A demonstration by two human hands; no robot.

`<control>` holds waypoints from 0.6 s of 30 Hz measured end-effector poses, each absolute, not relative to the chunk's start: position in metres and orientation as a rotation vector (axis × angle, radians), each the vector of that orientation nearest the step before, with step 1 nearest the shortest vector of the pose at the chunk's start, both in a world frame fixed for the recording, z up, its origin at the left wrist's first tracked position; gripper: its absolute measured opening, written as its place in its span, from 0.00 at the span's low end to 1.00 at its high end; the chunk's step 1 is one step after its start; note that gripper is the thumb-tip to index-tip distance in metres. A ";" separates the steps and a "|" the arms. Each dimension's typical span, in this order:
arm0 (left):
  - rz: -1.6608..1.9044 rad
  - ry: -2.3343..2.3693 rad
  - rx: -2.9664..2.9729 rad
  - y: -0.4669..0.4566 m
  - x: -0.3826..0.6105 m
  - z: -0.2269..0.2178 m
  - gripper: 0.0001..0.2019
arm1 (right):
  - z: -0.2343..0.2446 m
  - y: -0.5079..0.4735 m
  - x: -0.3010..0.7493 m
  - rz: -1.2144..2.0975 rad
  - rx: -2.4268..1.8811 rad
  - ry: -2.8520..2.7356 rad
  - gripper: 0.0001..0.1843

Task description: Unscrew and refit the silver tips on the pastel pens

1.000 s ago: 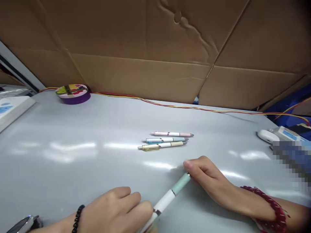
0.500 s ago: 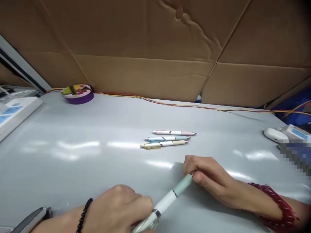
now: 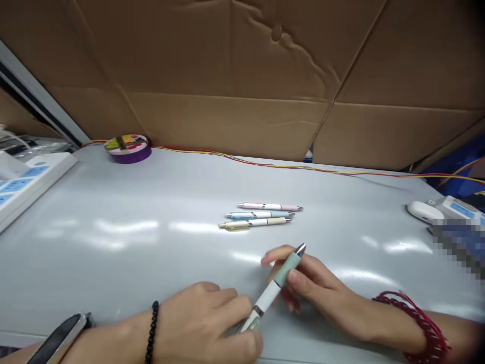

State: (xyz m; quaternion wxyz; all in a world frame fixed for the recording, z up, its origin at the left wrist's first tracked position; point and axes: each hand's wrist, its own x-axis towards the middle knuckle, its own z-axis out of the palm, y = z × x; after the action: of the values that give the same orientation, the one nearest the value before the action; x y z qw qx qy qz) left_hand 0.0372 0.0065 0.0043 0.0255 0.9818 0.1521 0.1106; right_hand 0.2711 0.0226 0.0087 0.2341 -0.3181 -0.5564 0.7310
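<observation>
A pale green and white pen is held between both hands above the grey table, its metal tip pointing up and to the right. My right hand pinches the green barrel near the tip, a dark red bead bracelet on its wrist. My left hand, with a black bead bracelet, grips the pen's lower white end. Three more pens lie side by side farther back: a pink pen, a blue pen and a yellow pen.
A purple roll of tape sits at the back left. A red and yellow cable runs along the cardboard wall. A white power strip lies at left, a white device at right.
My right hand has shifted left and down the barrel, and the pen's metal tip now shows above its fingers. The pen stands steeper. My left hand moved a little right.
</observation>
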 end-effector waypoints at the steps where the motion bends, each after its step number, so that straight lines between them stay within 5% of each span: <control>1: 0.295 0.454 3.040 0.006 0.038 0.004 0.09 | 0.009 0.021 0.270 2.017 -0.872 -1.506 0.14; 18: 0.171 0.319 2.971 -0.001 0.036 -0.009 0.07 | 0.017 0.021 0.263 2.105 -0.870 -1.620 0.15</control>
State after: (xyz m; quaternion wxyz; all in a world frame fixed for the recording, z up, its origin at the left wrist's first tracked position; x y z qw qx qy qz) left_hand 0.0365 -0.0008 -0.0092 0.0742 0.9899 0.1063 0.0570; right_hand 0.2629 0.0211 0.0172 0.1725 -0.3065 -0.5708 0.7419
